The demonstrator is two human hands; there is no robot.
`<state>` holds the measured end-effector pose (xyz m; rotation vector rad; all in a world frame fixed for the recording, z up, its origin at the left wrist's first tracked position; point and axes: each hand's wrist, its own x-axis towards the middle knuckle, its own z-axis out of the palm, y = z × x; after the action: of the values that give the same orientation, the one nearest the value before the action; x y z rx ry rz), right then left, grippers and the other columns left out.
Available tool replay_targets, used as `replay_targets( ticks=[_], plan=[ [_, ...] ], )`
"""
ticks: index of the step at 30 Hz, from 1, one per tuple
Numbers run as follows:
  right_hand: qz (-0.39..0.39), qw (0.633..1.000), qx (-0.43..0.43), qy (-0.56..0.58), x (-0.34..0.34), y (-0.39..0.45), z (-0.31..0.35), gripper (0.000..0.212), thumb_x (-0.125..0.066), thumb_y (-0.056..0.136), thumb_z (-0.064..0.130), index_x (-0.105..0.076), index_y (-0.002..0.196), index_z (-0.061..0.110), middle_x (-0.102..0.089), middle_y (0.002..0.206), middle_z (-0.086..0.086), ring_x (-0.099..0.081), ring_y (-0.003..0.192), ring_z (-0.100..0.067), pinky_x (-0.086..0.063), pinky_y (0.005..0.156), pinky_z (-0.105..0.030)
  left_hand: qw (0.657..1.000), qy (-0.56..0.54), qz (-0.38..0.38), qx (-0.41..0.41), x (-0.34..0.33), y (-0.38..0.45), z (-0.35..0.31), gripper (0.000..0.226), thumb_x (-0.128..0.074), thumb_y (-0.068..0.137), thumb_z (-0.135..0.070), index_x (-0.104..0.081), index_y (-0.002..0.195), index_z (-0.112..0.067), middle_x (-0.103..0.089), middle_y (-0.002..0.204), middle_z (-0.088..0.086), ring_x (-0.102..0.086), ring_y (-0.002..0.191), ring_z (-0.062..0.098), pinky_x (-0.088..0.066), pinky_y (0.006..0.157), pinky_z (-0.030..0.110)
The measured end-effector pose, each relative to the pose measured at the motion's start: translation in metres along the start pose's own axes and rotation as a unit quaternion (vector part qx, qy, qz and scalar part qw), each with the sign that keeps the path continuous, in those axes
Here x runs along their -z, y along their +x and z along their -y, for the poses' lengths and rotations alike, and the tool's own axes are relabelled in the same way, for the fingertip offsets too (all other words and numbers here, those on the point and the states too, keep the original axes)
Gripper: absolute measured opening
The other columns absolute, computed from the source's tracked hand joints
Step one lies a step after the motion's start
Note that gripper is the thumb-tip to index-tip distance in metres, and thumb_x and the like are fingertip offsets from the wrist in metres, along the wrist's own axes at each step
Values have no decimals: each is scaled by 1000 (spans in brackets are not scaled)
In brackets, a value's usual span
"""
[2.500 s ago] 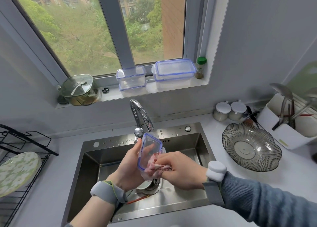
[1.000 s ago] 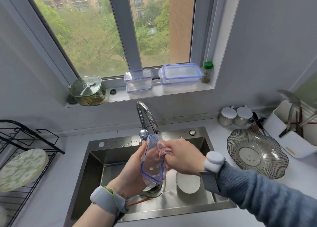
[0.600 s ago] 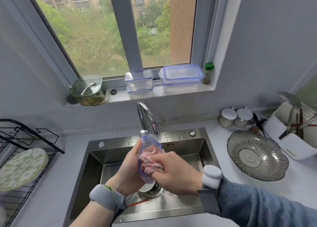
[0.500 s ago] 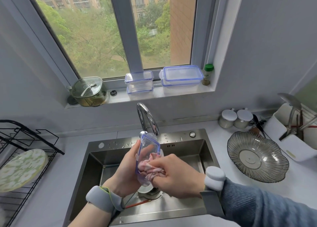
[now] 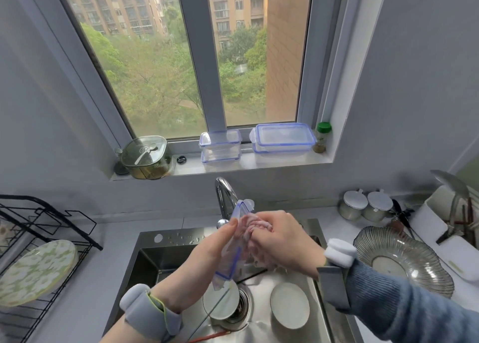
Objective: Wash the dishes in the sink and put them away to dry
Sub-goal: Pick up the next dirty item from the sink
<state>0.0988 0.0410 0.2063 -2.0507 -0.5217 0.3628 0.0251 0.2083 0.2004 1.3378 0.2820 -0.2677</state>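
Clear blue-rimmed lid (image 5: 230,249) upright in left hand (image 5: 207,254) grip; right hand (image 5: 282,241) grip clutches pink cloth (image 5: 247,228) against it.

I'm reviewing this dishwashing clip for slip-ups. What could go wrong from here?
The left hand holds the clear lid on edge while the right hand scrubs it with a pink cloth; a wet grip may slip. If it drops, it would likely hit the white dishes in the sink below. Scrubbing close to the faucet risks knocking it.

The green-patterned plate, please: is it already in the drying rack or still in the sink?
In the rack: the plate leans among the black rack's wires, left of the sink.
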Motion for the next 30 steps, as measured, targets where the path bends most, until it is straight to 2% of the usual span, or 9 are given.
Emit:
replay_targets(
  ticks=[6,9,14,17,20,23,25,27,30],
  plan=[
    [-86,995,8,47,38,37,4,25,-60,88,12,-79,85,26,-77,81,11,-70,79,-6,-58,81,-32,989,112,3,-102,5,14,-42,45,-56,97,-54,-65,132,-26,-72,127,-1,-66,122,20,-44,113,46],
    [-101,994,-3,40,57,55,5,21,-60,88,17,-79,91,24,-78,86,10,-72,89,-12,-57,88,-37,971,187,-8,-147,15,33,-77,39,-59,98,-46,-56,135,-34,-71,125,-11,-68,113,4,-51,105,29],
    [-118,992,10,36,75,79,10,24,-61,87,19,-78,93,35,-77,84,10,-72,86,-16,-58,85,-38,903,374,-40,-206,34,84,-137,77,-60,84,-76,-39,152,-46,-51,143,-23,-64,115,-4,-49,98,24],
    [-142,990,14,17,86,102,11,23,-60,84,14,-78,90,29,-77,84,10,-70,86,-14,-56,87,-35,945,271,-25,-180,29,122,-166,71,-61,90,-65,-45,150,-32,-57,145,-3,-65,121,17,-53,100,34],
    [-165,986,-9,7,92,109,7,20,-60,85,12,-76,82,22,-76,79,7,-68,83,-15,-53,82,-30,991,68,-34,-110,21,138,-184,51,-54,96,-49,-56,136,-18,-61,140,17,-67,111,40,-60,64,30],
    [-168,985,-28,-3,103,118,1,21,-57,86,9,-74,78,19,-74,75,6,-64,75,-13,-50,71,-24,993,-37,-41,-104,27,159,-201,67,-55,90,-55,-52,144,-16,-59,142,13,-65,116,39,-61,61,33],
    [-176,984,-30,-10,112,127,-2,21,-55,85,7,-73,77,16,-73,72,7,-63,70,-8,-48,65,-20,991,-76,-46,-103,34,172,-210,56,-53,96,-54,-59,135,-14,-63,132,12,-64,114,38,-61,60,35],
    [-174,984,-32,-1,117,134,-6,24,-54,84,4,-75,77,17,-76,77,11,-66,75,-5,-49,69,-19,991,-54,-66,-103,40,184,-212,42,-51,101,-50,-65,118,-15,-66,112,9,-65,103,33,-62,59,34],
    [-152,987,-35,26,119,140,-10,30,-53,83,0,-74,72,18,-76,79,15,-65,75,1,-47,75,-18,970,174,-93,-140,57,208,-202,66,-57,94,-64,-55,140,-17,-63,130,2,-64,116,25,-57,71,26]
  ],
)
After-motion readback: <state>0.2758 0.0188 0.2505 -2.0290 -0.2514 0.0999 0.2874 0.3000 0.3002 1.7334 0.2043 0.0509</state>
